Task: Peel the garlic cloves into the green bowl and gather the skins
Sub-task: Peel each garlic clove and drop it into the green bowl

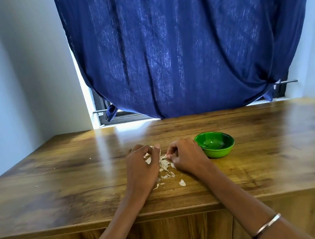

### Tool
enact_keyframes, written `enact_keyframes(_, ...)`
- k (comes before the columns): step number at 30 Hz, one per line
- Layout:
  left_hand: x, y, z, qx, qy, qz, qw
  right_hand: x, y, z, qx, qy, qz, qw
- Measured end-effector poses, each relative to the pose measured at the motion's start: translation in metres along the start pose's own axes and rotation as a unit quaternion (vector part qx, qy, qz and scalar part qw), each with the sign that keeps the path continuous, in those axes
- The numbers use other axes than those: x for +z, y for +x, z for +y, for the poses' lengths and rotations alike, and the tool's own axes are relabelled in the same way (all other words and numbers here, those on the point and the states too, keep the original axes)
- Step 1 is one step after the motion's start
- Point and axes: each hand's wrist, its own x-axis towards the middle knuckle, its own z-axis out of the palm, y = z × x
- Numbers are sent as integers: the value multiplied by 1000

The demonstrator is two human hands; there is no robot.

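My two hands are low on the glossy brown wooden desk (59, 172), near the middle and a little toward its front edge. My left hand (141, 166) has its fingers curled around some papery white garlic skins (165, 164), and my right hand (186, 158) pinches at the same heap just beside it, so the two are close together but not touching. Whether a clove is hidden in either hand, I cannot tell. The small round green plastic bowl (216, 150) sits just to the right of my right hand; its contents are too unclear to name.

The skins look light and dry, so I judge a quick sweep could scatter them toward the front edge, where one loose flake (182, 183) already lies apart. My right wrist is also near the bowl, and a careless swing outward could knock it.
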Motion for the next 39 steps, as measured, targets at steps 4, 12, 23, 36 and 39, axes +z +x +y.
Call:
enact_keyframes(4,8,12,-6,26,31,-13,999,-2,-3,3,14,63,40,997)
enact_keyframes(12,11,12,-2,44,29,-31,998,-5,-9,0,3,172,107,979)
enact_keyframes(23,1,7,0,23,-46,5,999,-4,-15,-7,-45,224,120,966)
enact_keyframes(36,-3,3,3,33,-70,42,996,-4,-17,-11,-71,210,125,967)
enact_keyframes(39,-3,6,-1,42,-91,58,993,-3,-16,-9,-64,221,142,963)
